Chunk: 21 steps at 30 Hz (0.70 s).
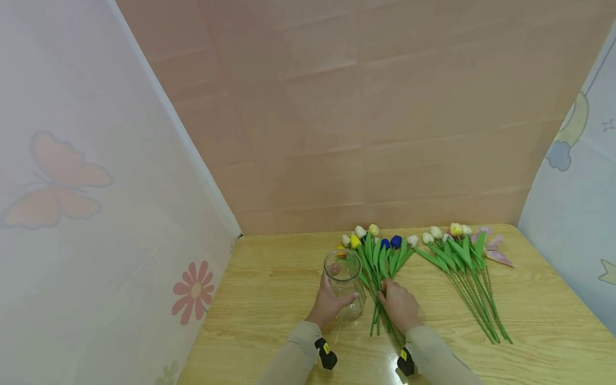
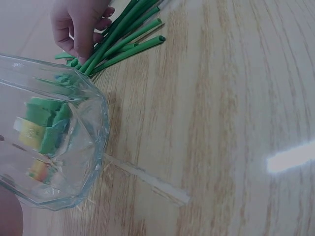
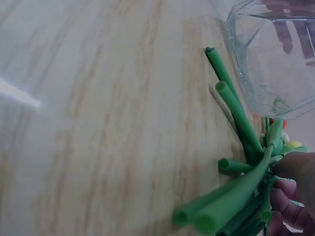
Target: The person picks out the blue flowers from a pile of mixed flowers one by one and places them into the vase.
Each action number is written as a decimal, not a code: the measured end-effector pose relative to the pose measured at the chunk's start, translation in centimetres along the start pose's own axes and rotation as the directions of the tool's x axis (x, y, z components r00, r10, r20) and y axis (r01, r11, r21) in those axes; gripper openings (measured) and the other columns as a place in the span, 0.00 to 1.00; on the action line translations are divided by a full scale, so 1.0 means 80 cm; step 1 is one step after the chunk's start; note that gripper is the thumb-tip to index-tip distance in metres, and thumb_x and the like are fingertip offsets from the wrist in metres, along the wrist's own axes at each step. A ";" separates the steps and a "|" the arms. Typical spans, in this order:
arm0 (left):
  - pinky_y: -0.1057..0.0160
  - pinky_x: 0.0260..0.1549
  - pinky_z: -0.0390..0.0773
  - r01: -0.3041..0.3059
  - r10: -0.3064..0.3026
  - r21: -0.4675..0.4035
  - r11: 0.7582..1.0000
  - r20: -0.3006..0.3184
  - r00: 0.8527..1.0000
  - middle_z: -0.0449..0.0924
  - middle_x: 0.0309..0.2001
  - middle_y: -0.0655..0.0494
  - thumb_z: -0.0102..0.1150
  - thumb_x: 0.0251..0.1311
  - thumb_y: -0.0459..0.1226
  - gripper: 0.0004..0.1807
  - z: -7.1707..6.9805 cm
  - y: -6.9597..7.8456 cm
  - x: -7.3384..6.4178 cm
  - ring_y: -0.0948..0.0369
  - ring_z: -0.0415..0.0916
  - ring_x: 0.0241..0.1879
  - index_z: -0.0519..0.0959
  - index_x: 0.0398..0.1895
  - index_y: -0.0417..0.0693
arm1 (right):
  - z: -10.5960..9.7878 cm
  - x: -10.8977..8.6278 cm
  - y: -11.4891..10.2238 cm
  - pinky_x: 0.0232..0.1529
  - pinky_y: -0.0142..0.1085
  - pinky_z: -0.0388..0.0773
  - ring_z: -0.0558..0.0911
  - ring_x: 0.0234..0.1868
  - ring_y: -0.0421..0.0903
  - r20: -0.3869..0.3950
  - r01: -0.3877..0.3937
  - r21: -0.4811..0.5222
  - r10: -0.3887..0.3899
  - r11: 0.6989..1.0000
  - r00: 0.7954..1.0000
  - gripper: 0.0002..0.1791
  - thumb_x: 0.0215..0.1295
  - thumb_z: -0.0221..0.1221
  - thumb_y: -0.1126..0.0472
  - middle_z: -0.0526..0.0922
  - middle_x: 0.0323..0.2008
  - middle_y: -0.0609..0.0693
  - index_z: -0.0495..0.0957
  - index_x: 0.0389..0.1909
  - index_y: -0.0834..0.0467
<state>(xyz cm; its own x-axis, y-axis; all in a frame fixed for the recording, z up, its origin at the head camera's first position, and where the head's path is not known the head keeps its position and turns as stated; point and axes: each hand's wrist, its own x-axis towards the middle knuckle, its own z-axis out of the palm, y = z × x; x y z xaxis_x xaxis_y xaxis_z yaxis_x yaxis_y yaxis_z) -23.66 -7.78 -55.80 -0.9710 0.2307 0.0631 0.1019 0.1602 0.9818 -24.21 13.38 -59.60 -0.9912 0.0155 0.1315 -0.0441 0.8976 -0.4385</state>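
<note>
My left hand [image 1: 329, 303] grips a clear faceted glass vase [image 1: 344, 284], fingers round its far side and thumb across the front. The vase is tilted, its round rim up in the head view and its thick base [image 2: 96, 162] close over the table in the left wrist view. Right beside it, my right hand [image 1: 400, 305] pinches green stems of a bunch of artificial tulips [image 1: 380, 259] between thumb and fingers. White, yellow and blue blooms point to the back; the cut stem ends [image 3: 236, 108] point toward me. Some blooms show through the glass.
A second bunch of tulips [image 1: 464, 256], white and yellow with a pink lily-like flower [image 1: 498, 252], lies at the right of the wooden table [image 1: 269, 289]. A thin clear strip [image 2: 157, 184] lies near the vase base. Printed cloth walls [image 1: 366, 133] enclose the back and sides.
</note>
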 end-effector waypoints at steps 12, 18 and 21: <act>0.37 0.66 0.56 0.025 -0.025 0.013 1.000 -0.015 1.000 0.49 0.75 0.56 0.70 0.55 0.45 0.55 0.004 -0.026 0.008 0.49 0.41 0.76 0.40 0.76 0.67 | -0.002 0.001 0.001 0.19 0.39 0.68 0.74 0.20 0.44 0.013 -0.044 0.083 0.043 0.996 0.999 0.08 0.63 0.61 0.57 0.79 0.22 0.49 0.75 0.30 0.57; 0.37 0.66 0.56 0.013 -0.013 0.012 1.000 -0.006 1.000 0.48 0.75 0.55 0.69 0.56 0.44 0.54 0.003 -0.007 0.000 0.49 0.42 0.76 0.40 0.77 0.65 | -0.011 0.005 -0.004 0.15 0.35 0.63 0.69 0.14 0.42 0.060 -0.124 0.228 0.113 0.966 0.992 0.13 0.68 0.55 0.57 0.77 0.20 0.47 0.72 0.45 0.63; 0.38 0.67 0.56 -0.003 0.003 0.003 1.000 0.003 1.000 0.48 0.75 0.54 0.69 0.56 0.44 0.55 0.001 0.003 -0.003 0.49 0.43 0.75 0.39 0.77 0.61 | -0.015 0.011 -0.007 0.13 0.35 0.61 0.66 0.12 0.42 0.073 -0.157 0.294 0.142 0.943 0.987 0.20 0.70 0.53 0.56 0.76 0.18 0.48 0.67 0.56 0.64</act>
<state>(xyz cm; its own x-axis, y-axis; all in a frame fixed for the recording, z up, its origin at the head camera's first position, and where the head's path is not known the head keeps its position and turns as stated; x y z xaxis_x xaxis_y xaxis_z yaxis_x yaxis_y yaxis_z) -23.35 -7.73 -55.62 -0.9701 0.2339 0.0652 0.1051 0.1622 0.9812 -24.91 13.42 -58.14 -0.9939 0.1106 0.0025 0.0778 0.7143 -0.6955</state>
